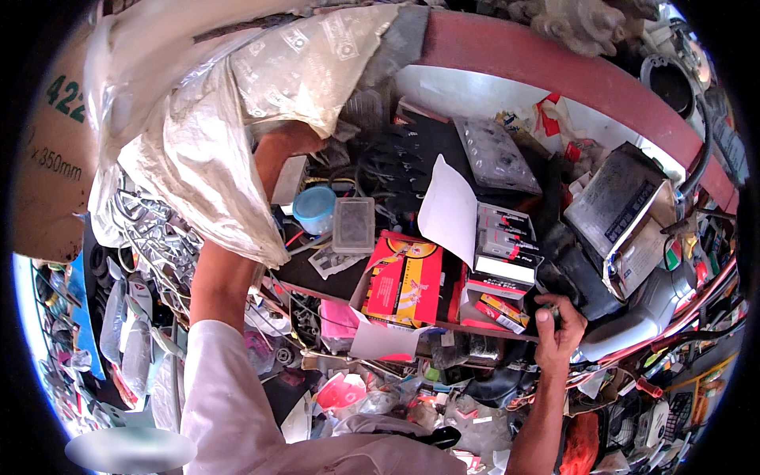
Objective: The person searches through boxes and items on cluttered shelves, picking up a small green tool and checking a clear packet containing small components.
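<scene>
Crowding a cluttered shelf (443, 326), boxes (404, 281) surround both hands (559, 328).

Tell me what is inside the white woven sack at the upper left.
The left hand reaches into the sack, its fingers covered by the cloth. The sack's contents cannot be seen; only the forearm shows below it.

- The sack (214, 119) over the left hand (289, 142) is woven plastic, whitish, crinkled, with a dull sheen.
- The carton (59, 150) beside it is matt brown cardboard.
- The red and yellow box (405, 281) is glossy printed card.
- The small lidded box (354, 224) is clear, scuffed plastic.
- The round tub (315, 208) looks like smooth blue plastic.
- The hooks (154, 237) are bright bare metal.
- The right hand (558, 328) grips something dark, possibly metal.
- The sheet (447, 210) is plain matt white paper.
</scene>
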Demonstrator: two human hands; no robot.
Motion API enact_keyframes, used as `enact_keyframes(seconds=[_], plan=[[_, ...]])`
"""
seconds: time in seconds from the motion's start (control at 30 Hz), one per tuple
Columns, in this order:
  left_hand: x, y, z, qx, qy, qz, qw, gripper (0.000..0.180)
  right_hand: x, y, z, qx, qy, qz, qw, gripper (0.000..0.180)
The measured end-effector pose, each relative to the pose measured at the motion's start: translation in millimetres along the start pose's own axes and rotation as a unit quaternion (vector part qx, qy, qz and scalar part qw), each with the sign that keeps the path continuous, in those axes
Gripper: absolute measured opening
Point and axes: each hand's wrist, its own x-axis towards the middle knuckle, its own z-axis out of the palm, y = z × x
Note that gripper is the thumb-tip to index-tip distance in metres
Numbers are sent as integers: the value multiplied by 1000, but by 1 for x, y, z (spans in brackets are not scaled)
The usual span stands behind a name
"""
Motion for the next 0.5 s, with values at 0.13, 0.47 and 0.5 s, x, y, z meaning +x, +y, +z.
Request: enact_keyframes(seconds=[0.13, 0.47, 0.5], plan=[[-4, -10, 35, -143, -41, 18, 989, 36, 0, 0, 7, 15, -7, -5, 1000, 36], [9, 77, -7, -104, -133, 35, 985, 82, -1, 2, 3, 3, -2, 14, 1000, 37], [6, 85, -10, -27, -54, 61, 996, 86, 0, 1, 3, 3, 2, 16, 1000, 37]])
